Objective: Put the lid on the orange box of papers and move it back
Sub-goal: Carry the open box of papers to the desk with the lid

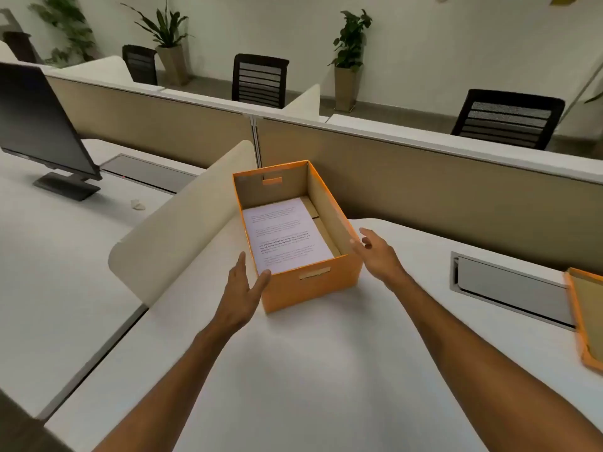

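An orange box (313, 288) stands open on the white desk (293, 370), with printed white papers (284, 236) lying flat inside. Its orange lid (585, 318) lies upside down at the desk's right edge, partly cut off by the frame. My left hand (241, 295) is open beside the box's near left corner, thumb at the rim. On the other side, my right hand (378, 256) is open next to the box's right wall, fingers spread; whether it touches the wall is unclear.
A cream curved divider (176, 230) rises just left of the box and a beige partition (424, 184) stands behind it. A grey cable hatch (509, 288) sits in the desk between box and lid. A monitor (39, 125) stands on the left desk.
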Demonstrator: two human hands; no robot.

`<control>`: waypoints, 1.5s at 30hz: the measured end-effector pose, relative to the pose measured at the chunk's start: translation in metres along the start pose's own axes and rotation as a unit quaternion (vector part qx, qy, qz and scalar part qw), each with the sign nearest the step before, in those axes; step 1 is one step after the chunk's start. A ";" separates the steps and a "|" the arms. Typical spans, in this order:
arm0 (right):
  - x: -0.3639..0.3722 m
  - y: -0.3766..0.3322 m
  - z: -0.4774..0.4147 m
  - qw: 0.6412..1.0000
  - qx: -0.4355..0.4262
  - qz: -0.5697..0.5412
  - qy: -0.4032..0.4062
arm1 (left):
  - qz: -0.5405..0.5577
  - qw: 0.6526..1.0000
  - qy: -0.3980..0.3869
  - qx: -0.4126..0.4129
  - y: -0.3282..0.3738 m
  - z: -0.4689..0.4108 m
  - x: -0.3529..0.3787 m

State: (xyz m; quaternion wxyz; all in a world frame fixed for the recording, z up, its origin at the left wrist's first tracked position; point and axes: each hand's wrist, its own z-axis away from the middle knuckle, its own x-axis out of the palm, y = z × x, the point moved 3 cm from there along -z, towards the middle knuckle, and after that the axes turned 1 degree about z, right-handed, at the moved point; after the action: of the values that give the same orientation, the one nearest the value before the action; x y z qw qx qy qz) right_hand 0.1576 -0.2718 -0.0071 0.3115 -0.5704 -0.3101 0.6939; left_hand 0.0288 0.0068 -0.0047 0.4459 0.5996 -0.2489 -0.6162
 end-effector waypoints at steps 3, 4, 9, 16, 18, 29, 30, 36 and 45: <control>0.006 0.003 -0.017 0.996 0.042 -0.074 -0.022 | 0.030 0.999 0.009 -0.029 -0.008 -0.019 0.001; 0.008 0.004 -0.020 0.992 0.060 -0.102 -0.035 | 0.032 0.999 0.006 -0.036 -0.009 -0.022 0.001; 0.010 0.003 -0.028 0.979 0.088 -0.173 -0.055 | 0.084 0.996 -0.004 -0.037 -0.016 -0.032 0.005; 0.009 0.007 -0.031 0.974 0.093 -0.191 -0.082 | 0.186 0.979 -0.008 -0.076 -0.016 -0.034 0.005; 0.008 0.006 -0.032 0.974 0.093 -0.193 -0.079 | 0.183 0.980 -0.013 -0.076 -0.015 -0.034 0.003; -0.008 0.010 0.012 0.971 0.085 -0.221 -0.046 | 0.184 0.981 -0.042 -0.048 -0.008 -0.012 -0.003; -0.012 0.012 0.020 0.970 0.084 -0.225 -0.038 | 0.193 0.979 -0.043 -0.050 -0.005 -0.008 -0.003; -0.050 0.037 0.088 0.963 0.083 -0.257 0.004 | 0.201 0.976 -0.073 -0.037 0.015 0.030 0.013; -0.101 0.091 0.221 0.952 0.095 -0.281 0.077 | 0.182 0.974 -0.138 -0.002 0.036 0.114 0.065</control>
State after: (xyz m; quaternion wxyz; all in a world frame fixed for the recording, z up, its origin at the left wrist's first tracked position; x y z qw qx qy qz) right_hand -0.0514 -0.4239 0.0169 0.5696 -0.4792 -0.3656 0.5588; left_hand -0.0636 -0.0912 0.0102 0.5132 0.4524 -0.4113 -0.6023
